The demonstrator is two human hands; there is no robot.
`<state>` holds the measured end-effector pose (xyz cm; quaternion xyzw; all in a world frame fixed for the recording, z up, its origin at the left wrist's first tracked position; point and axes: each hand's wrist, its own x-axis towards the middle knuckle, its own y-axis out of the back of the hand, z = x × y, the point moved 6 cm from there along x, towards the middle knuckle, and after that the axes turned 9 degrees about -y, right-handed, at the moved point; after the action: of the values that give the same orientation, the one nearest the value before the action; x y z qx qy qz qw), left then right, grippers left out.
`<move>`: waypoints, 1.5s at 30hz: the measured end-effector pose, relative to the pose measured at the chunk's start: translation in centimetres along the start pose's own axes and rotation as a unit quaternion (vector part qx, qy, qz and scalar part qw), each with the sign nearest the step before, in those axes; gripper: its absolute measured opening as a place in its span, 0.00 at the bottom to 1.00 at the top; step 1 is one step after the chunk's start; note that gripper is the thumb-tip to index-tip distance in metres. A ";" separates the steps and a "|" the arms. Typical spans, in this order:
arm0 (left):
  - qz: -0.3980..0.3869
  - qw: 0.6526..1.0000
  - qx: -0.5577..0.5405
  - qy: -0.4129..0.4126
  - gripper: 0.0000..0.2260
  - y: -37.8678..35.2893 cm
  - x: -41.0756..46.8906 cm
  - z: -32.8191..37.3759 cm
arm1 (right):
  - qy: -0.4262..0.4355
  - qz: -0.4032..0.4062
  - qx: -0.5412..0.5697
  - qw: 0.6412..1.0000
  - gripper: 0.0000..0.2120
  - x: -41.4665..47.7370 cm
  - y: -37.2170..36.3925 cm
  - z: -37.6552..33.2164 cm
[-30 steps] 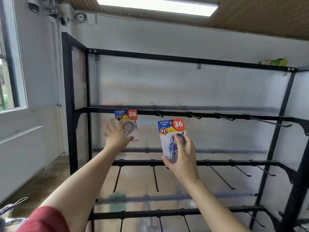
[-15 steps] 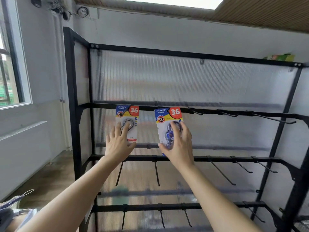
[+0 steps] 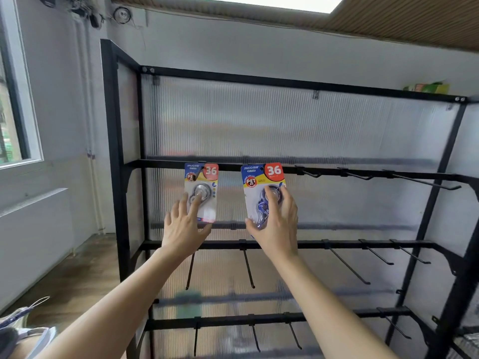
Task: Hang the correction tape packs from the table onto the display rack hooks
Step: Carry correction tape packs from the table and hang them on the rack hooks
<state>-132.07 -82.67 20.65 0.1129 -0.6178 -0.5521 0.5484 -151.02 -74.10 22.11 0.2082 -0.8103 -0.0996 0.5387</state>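
Nearest the camera, both forearms reach up toward the rack (image 3: pixel 114 161). Left hand (image 3: pixel 184 230), fingers spread, presses fingertips on the grey pack (image 3: pixel 202 185); right hand (image 3: pixel 277 226) pinches the blue pack (image 3: pixel 261 193) by its lower half. Both packs' tops sit at the upper hook bar (image 3: pixel 363 173); whether either is hooked cannot be told.

The left hand (image 3: pixel 184 229) covers the lower left of the grey pack (image 3: pixel 201 192), whose bottom edge is blurred. The right hand (image 3: pixel 276 224) hides the blue pack's (image 3: pixel 263 193) lower half. Both packs' tops hide their hooks. At lower left of the frame, a bag (image 3: pixel 18 330) is cut off.
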 end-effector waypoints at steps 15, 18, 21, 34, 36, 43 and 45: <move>0.002 1.000 -0.016 0.024 0.37 1.3 -2.4 -5.1 | 0.104 0.001 0.073 0.992 0.34 -5.6 -2.2 -10.9; 0.005 1.000 -0.003 0.028 0.36 1.5 -2.8 -6.1 | 0.083 0.008 0.064 0.994 0.34 -5.5 -2.3 -11.3; 0.005 1.000 0.005 0.030 0.36 1.7 -3.1 -6.8 | 0.065 0.016 0.049 0.997 0.34 -5.8 -2.7 -11.6; 0.024 0.999 0.006 0.021 0.35 1.4 -2.2 -8.1 | -0.031 -0.112 0.001 0.993 0.43 -1.5 -10.9 -9.2; 0.020 0.999 0.006 0.027 0.36 0.9 -1.6 -8.2 | -0.035 -0.125 -0.009 0.991 0.43 -0.8 -12.1 -8.7; 0.006 0.999 -0.005 0.038 0.37 -1.0 0.7 -8.7 | -0.051 -0.197 -0.065 0.977 0.38 1.7 -15.8 -7.9; 0.007 0.999 -0.012 0.040 0.37 -1.4 1.3 -8.9 | -0.051 -0.202 -0.066 0.976 0.38 2.2 -16.6 -7.7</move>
<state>-126.09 -89.11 18.38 0.1239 -0.5896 -0.5508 0.5776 -140.90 -89.42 20.59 0.3264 -0.7695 -0.2700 0.4780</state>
